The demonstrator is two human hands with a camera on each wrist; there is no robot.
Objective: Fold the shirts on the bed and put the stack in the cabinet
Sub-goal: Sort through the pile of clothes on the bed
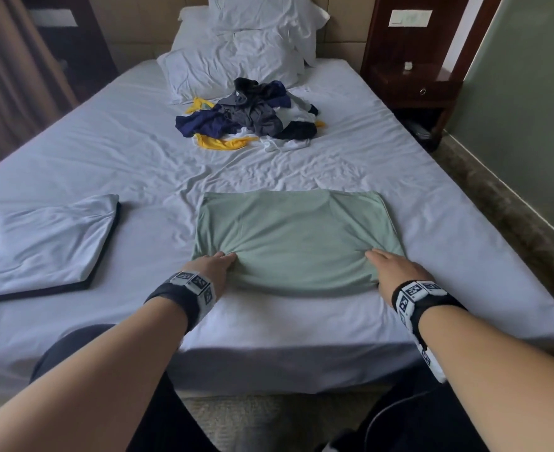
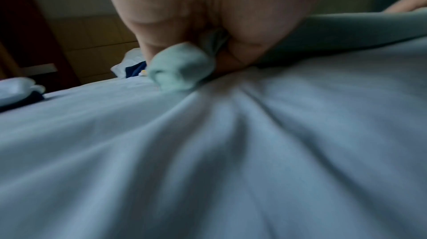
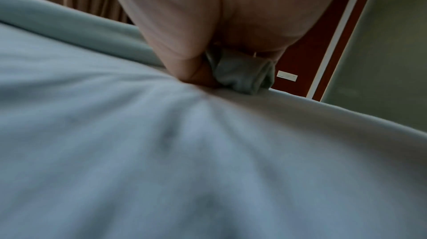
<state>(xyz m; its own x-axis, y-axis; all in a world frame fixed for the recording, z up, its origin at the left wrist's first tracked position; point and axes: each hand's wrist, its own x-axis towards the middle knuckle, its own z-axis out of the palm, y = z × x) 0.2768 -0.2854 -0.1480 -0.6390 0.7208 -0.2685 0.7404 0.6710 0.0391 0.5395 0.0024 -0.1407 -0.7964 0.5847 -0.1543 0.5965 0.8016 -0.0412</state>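
A sage-green shirt [image 1: 297, 238] lies folded into a rectangle on the bed near its foot. My left hand [image 1: 215, 267] pinches its near left corner, and a bunched bit of green cloth [image 2: 182, 67] pokes out between thumb and fingers. My right hand [image 1: 391, 269] grips the near right corner, with green cloth [image 3: 242, 76] gathered under the palm. A heap of unfolded shirts [image 1: 253, 115], navy, grey, yellow and white, lies farther up the bed below the pillows.
A folded white cover with a dark edge [image 1: 40, 243] lies to the left on the sheet [image 1: 301, 321]. Pillows [image 1: 236, 50] stand at the headboard. A dark wooden nightstand [image 1: 412, 83] stands at the right, with a curtain [image 1: 14, 76] at the left.
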